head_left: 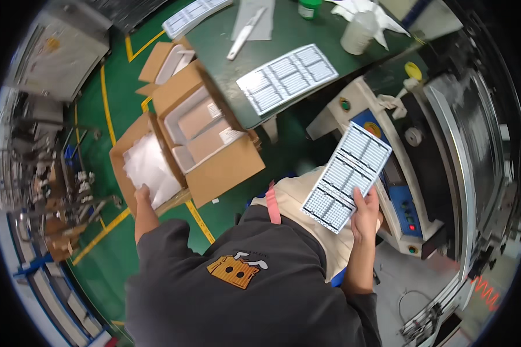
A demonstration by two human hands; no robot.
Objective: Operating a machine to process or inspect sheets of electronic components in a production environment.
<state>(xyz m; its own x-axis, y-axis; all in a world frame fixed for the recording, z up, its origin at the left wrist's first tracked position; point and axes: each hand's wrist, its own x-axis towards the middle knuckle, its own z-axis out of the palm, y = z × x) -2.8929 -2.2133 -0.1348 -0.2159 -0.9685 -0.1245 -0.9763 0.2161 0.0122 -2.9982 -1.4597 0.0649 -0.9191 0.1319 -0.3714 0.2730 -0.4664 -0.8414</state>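
Observation:
My right hand [366, 215] is closed on the lower right edge of a flat white panel [348, 173] with dark lines and rows of small marks. The panel is tilted in front of the machine, over my lap. My left hand [143, 195] reaches into an open cardboard box [120, 151] at the left. Its fingers are closed at the near edge of loose white sheets [150, 165] in that box; the fingertips are small and partly hidden. A similar panel [287, 78] lies at the near edge of the green table [214, 58].
Beside the left box, a larger open cardboard box [226, 176] has white lining and brown cardboard inside. On the table are more panels [197, 14], a white-handled tool [246, 33], a cloudy container [359, 33] and a green jar [309, 8]. A machine [408, 191] with buttons stands close at right.

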